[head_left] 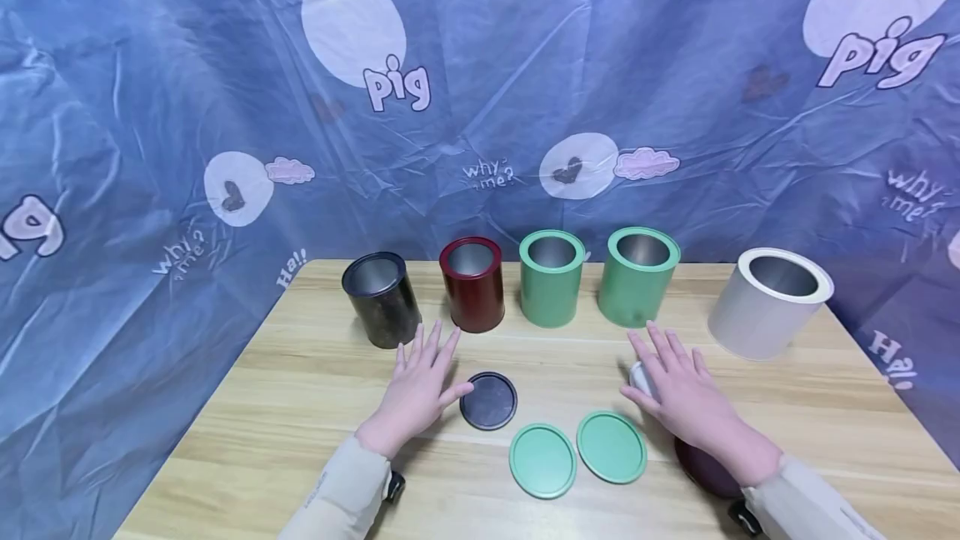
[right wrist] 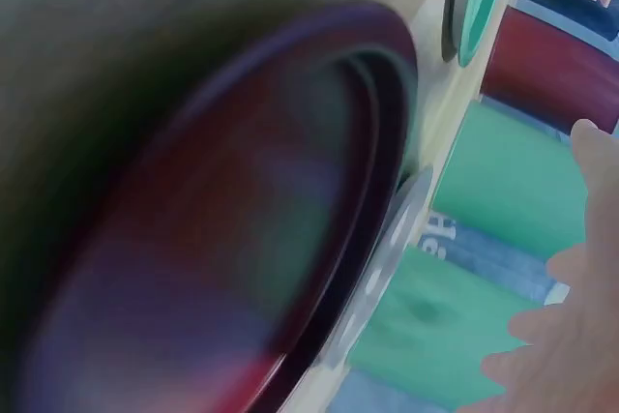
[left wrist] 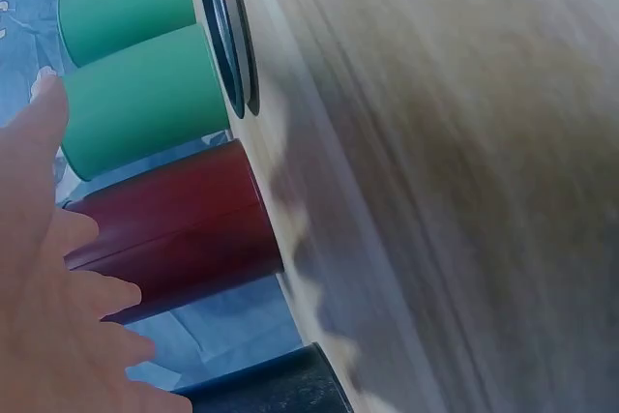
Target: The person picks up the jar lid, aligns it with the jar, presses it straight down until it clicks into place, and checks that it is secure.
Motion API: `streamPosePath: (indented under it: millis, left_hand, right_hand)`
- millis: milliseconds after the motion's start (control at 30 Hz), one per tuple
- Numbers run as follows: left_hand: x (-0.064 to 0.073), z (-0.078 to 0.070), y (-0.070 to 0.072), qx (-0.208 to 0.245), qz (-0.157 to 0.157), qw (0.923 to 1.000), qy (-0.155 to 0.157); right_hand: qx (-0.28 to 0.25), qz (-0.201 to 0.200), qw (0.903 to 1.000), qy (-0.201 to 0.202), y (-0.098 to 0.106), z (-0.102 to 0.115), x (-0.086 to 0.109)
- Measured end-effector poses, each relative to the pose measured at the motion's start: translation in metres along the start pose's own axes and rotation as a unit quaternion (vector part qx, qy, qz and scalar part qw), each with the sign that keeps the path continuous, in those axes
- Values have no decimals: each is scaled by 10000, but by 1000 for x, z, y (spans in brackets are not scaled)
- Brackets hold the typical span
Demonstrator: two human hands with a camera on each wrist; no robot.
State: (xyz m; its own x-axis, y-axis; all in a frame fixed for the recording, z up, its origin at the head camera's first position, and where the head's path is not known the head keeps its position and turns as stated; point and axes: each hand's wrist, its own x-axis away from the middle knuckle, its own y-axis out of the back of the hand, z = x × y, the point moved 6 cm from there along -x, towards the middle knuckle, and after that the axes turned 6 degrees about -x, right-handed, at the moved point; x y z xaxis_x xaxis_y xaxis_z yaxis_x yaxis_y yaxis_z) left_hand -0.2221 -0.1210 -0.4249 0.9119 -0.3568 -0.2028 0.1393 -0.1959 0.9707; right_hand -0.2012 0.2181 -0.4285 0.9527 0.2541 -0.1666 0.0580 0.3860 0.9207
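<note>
My left hand (head_left: 416, 397) is spread with straight fingers and holds nothing. Its thumb tip is at the edge of a black round lid (head_left: 489, 401), and its fingers point toward the black can (head_left: 390, 315) and the dark red can (head_left: 477, 302). My right hand (head_left: 686, 398), spread as well and holding nothing, overlaps a white lid (head_left: 640, 382) that it partly hides. Below that wrist lies a dark red lid (head_left: 705, 472), large in the right wrist view. Two green lids (head_left: 543, 461) (head_left: 611, 447) lie between the hands.
Two green cans (head_left: 551, 294) (head_left: 633, 294) and a white can (head_left: 750, 323) stand at the back of the wooden table (head_left: 247, 432), in a row with the black and red ones. All have open tops. A blue printed cloth (head_left: 480, 65) hangs behind.
</note>
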Motion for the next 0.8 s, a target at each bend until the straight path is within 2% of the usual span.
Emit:
streamPosePath:
  millis: [300,533,667,800]
  left_hand:
    - [4,1,-1,131,118,9998,-25]
    - [6,2,-5,393,365,9986,19]
    - [4,2,-7,619,524,9967,-7]
    - [3,4,-8,612,583,9964,-13]
  right_hand:
    - [-113,158,9991,368,-11,20,-13]
    - [-187,118,9952,956,-23,44,-21]
    - [-205,257,9929,1146,-29,56,-28]
    - [-242,402,9908,1267,-35,66,-37]
